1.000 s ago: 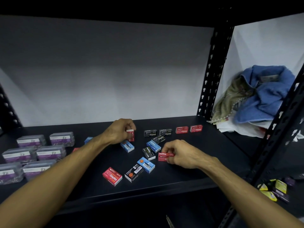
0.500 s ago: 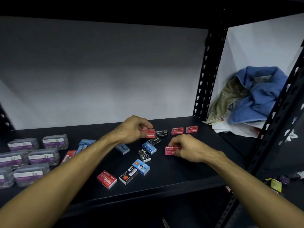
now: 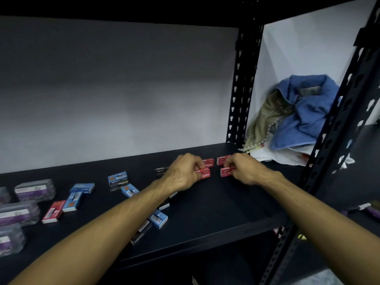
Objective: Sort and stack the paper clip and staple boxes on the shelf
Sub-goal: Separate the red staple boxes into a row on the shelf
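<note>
1. My left hand (image 3: 185, 171) pinches a red staple box (image 3: 204, 175) between curled fingers (image 3: 198, 164) and thumb, low over the shelf (image 3: 216, 204) toward its back right.
2. My right hand (image 3: 244, 168) grips a second red staple box (image 3: 226, 171) the same way, just beside the first, with a small gap between the two.
3. Right behind them two more red boxes lie in a row: one (image 3: 208, 162) partly hidden by my left fingers, the other (image 3: 223, 159) partly hidden by my right ones.
4. A black staple box (image 3: 161, 171) sits just left of my left hand, its right end covered by my knuckles.
5. Further left, a blue box stacked on a black one (image 3: 118, 180) stands near another blue box (image 3: 129, 190).
6. My left forearm (image 3: 115, 219) crosses the middle of the shelf and covers parts of a black-and-white box (image 3: 164, 204), a blue box (image 3: 158, 218) and a dark box (image 3: 140, 232) near the front edge.
7. At the left, two blue boxes (image 3: 77, 194) lie touching, with a red box (image 3: 52, 211) just beside them.
8. Clear plastic paper clip boxes (image 3: 35, 190) with purple labels fill the far left end.
9. Beyond the perforated black upright (image 3: 240, 95), a heap of blue and tan cloth (image 3: 298, 116) lies on the neighbouring shelf, well apart from my hands.
</note>
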### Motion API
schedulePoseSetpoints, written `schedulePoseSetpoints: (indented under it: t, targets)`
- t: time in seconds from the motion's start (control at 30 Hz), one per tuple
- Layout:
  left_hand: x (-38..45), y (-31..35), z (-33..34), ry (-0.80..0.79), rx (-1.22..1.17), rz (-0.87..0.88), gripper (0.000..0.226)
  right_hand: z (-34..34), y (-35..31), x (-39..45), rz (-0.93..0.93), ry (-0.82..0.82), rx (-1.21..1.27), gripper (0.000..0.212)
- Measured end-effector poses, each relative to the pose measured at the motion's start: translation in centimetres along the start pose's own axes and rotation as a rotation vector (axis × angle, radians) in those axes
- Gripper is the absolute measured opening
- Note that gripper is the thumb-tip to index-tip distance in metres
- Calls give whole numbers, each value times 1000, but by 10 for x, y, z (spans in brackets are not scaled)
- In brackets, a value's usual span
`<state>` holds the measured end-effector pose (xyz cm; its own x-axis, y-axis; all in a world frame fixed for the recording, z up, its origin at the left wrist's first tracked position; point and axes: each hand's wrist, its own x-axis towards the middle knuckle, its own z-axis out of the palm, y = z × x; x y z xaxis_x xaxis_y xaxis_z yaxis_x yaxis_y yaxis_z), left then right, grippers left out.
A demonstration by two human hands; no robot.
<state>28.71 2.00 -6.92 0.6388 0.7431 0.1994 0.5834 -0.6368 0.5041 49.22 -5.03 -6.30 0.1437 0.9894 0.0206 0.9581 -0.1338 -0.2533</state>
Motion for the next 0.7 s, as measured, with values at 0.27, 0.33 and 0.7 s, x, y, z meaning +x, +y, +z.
schedulePoseSetpoints:
  t: [0.27,0.33,0.7]
  targets:
    - [21,5,23,-19,111,-16,26,4,13,17,69,22,8,23]
    - [25,7,27,-23,129,-13,25,5,16,20,68,27,5,24]
    - [39,13,38,-20,151,9,17,7,23,26,28,38,58,30]
